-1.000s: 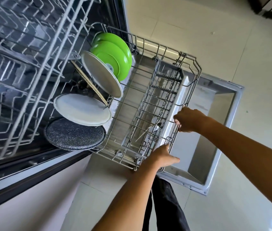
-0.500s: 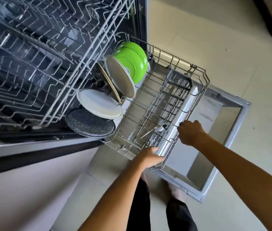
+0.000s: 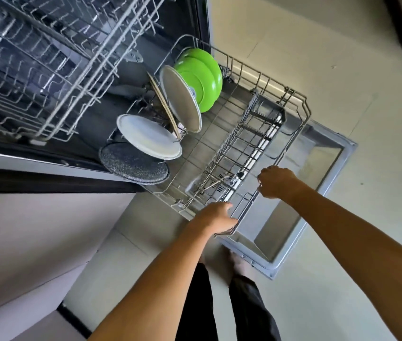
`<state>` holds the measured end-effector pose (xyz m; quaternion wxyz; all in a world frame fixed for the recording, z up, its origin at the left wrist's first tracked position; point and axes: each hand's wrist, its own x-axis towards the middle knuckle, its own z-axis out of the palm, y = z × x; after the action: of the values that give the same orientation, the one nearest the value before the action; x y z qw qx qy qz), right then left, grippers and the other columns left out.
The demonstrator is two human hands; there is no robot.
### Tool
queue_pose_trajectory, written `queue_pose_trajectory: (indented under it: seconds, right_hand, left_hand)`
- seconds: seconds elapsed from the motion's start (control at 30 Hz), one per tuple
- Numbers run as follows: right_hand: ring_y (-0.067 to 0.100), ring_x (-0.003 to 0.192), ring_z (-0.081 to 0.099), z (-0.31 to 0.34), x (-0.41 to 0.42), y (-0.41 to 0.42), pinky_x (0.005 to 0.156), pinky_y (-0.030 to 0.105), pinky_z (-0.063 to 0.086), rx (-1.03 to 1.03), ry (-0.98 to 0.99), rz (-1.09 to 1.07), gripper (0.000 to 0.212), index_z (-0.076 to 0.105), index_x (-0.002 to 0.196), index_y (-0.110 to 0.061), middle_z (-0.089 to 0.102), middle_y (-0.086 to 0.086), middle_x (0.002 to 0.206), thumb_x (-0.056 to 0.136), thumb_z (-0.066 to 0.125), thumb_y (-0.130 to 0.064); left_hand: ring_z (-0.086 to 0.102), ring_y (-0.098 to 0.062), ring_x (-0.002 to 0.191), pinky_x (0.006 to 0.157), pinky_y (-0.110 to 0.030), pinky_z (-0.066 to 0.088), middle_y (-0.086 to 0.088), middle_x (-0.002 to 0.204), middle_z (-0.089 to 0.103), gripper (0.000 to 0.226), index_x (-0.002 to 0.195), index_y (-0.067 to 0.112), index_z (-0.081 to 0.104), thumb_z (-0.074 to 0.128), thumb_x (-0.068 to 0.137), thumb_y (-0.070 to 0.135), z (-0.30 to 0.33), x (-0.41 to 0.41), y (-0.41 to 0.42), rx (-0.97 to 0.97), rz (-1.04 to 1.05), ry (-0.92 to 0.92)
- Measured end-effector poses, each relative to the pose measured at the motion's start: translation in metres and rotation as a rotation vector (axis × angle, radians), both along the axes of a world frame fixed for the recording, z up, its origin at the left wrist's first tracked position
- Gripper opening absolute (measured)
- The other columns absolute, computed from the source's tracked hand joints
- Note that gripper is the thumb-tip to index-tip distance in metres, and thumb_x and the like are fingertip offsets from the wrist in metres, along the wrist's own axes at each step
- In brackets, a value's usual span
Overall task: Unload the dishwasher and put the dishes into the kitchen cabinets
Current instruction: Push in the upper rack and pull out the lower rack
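The lower wire rack (image 3: 300,112) is pulled out over the open dishwasher door (image 3: 328,193). My left hand (image 3: 216,216) grips the rack's front rim at its near corner. My right hand (image 3: 277,182) is closed on the same rim further right. Standing in the rack are two green plates (image 3: 207,77), a grey plate (image 3: 182,99), a white plate (image 3: 147,136) and a dark speckled plate (image 3: 132,163). A thin wooden board (image 3: 163,104) stands between the grey and white plates. A spoon (image 3: 234,178) lies in the cutlery basket (image 3: 249,148).
The upper rack (image 3: 55,60) hangs above at the left with no dishes that I can make out. A grey cabinet front (image 3: 35,230) lies to the left. My legs and bare feet (image 3: 237,262) stand on the pale tiled floor (image 3: 367,82) beside the door.
The lower rack has slid further out over the door with both hands on its front rim. The view has shifted, so rack and plates appear further right.
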<state>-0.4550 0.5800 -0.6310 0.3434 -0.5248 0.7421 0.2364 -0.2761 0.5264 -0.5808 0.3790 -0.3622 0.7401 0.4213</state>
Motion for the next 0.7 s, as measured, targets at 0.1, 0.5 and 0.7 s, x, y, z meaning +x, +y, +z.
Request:
queue_pose_trajectory:
  seconds: [0.1,0.5,0.7]
  right_hand:
    - [0.024,0.123,0.051,0.002,-0.006,0.013,0.1,0.043,0.045,0.014,-0.021,-0.027,0.039,0.057,0.126,-0.015,0.056,0.002,0.129,0.095,0.046,-0.036]
    - [0.022,0.126,0.047,0.014,0.019,0.02,0.103,0.041,0.036,-0.056,0.069,0.115,0.041,0.046,0.133,-0.017,0.049,0.003,0.136,0.095,0.043,-0.029]
    - [0.027,0.119,0.053,0.038,0.072,-0.036,0.099,0.042,0.044,-0.188,-0.061,0.063,0.036,0.052,0.127,-0.013,0.052,0.008,0.131,0.096,0.043,-0.029]
  left_hand:
    - [0.056,-0.028,0.118,0.096,-0.036,0.046,-0.011,0.143,0.046,0.058,0.147,0.018,0.031,0.051,0.093,0.029,0.002,0.003,0.004,-0.023,-0.005,-0.006]
    - [0.057,-0.026,0.114,0.094,-0.033,0.046,-0.008,0.134,0.055,0.05,0.14,0.02,0.043,0.052,0.092,0.031,0.014,0.058,-0.001,-0.124,0.097,-0.012]
    - [0.044,-0.023,0.131,0.107,-0.037,0.038,-0.006,0.146,0.042,0.052,0.142,0.018,0.038,0.051,0.094,0.032,0.034,0.114,-0.025,-0.221,0.262,0.009]
